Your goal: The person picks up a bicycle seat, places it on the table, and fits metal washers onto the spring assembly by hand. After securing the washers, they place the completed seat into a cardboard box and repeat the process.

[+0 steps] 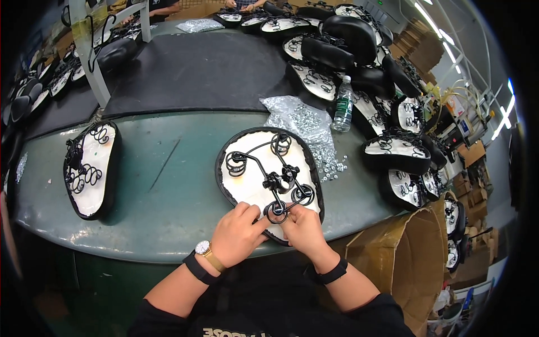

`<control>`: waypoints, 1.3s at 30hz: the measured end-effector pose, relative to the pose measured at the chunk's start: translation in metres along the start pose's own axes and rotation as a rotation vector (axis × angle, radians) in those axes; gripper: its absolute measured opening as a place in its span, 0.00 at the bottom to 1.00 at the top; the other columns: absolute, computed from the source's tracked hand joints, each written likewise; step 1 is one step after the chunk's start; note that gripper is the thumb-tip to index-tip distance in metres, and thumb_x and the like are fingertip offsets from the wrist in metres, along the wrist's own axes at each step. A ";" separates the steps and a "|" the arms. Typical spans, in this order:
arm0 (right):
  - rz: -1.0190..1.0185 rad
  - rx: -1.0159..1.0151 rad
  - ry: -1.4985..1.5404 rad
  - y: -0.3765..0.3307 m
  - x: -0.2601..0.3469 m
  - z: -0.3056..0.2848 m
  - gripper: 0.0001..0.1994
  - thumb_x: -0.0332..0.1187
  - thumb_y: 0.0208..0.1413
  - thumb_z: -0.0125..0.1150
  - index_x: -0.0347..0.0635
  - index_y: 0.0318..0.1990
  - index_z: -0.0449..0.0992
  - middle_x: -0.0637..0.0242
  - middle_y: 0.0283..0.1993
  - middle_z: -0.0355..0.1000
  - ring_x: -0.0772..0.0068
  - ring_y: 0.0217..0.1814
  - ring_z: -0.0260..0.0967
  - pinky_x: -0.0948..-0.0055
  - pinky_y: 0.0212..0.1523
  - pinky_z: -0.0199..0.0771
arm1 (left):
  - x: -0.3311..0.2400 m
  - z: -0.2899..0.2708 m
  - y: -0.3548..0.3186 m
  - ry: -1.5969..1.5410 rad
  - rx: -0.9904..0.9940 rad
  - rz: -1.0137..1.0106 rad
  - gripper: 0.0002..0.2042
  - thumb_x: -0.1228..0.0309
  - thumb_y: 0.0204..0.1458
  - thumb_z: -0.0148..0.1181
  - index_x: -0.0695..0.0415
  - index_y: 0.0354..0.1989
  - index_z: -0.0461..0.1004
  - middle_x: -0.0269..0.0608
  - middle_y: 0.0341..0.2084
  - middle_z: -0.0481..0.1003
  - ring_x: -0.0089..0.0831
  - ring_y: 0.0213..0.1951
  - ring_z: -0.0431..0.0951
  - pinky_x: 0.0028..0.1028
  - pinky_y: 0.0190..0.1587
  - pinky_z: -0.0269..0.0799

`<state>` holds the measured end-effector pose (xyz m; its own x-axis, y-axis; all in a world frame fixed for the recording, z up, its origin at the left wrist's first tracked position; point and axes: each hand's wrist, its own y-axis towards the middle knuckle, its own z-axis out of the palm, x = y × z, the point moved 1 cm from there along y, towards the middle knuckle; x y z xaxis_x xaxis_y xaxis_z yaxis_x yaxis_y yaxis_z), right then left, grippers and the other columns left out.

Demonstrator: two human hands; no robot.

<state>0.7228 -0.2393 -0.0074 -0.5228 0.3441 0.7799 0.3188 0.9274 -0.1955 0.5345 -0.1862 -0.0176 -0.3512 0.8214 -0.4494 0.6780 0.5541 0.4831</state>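
An upturned bicycle saddle (245,183) with a white underside, black rim and black wire frame lies in front of me on the green table. Black coil springs stand on it; the nearest coil spring (277,212) is between my hands. My left hand (238,233) is closed at this spring's left side, fingers curled and fingertips reaching under the coil. Closed too, my right hand (304,229) pinches at the spring's right side, over the saddle's near end. Whatever small part the fingertips hold is hidden behind the coil and fingers.
Loose metal nuts (330,168) spill from a clear plastic bag (292,115) beyond the saddle. A water bottle (343,105) stands beside the bag. Another upturned saddle (92,180) lies at left. Several saddles (396,147) pile up at right, above an open cardboard box (387,253).
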 end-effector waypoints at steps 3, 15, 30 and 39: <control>-0.022 -0.037 -0.061 0.002 0.000 0.003 0.14 0.44 0.62 0.67 0.43 0.45 0.86 0.62 0.19 0.76 0.61 0.22 0.76 0.61 0.26 0.72 | 0.002 0.003 0.000 -0.002 0.018 0.005 0.17 0.69 0.39 0.78 0.54 0.39 0.81 0.35 0.37 0.73 0.39 0.43 0.74 0.35 0.42 0.78; -0.084 -0.013 -0.021 0.005 0.000 0.006 0.11 0.40 0.64 0.64 0.45 0.44 0.84 0.50 0.29 0.79 0.42 0.35 0.79 0.51 0.36 0.76 | -0.007 -0.001 0.004 0.208 0.000 0.050 0.20 0.67 0.37 0.77 0.53 0.42 0.80 0.31 0.34 0.73 0.33 0.41 0.76 0.31 0.36 0.79; 0.036 0.160 0.312 0.002 0.013 -0.015 0.10 0.32 0.65 0.63 0.37 0.49 0.82 0.60 0.26 0.80 0.70 0.28 0.81 0.70 0.30 0.78 | -0.014 -0.008 0.010 0.213 -0.004 0.012 0.20 0.68 0.40 0.76 0.54 0.45 0.80 0.33 0.39 0.77 0.33 0.44 0.80 0.30 0.38 0.79; -0.829 -0.175 -0.451 -0.013 -0.009 -0.012 0.09 0.32 0.50 0.75 0.50 0.40 0.87 0.71 0.23 0.71 0.67 0.24 0.74 0.68 0.24 0.73 | -0.005 -0.001 -0.007 0.104 -0.097 0.016 0.23 0.73 0.43 0.75 0.58 0.51 0.79 0.40 0.46 0.80 0.39 0.49 0.83 0.32 0.44 0.82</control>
<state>0.7333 -0.2559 -0.0048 -0.8784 -0.3539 0.3211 -0.1946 0.8787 0.4359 0.5313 -0.1939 -0.0179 -0.4098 0.8368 -0.3632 0.6197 0.5475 0.5623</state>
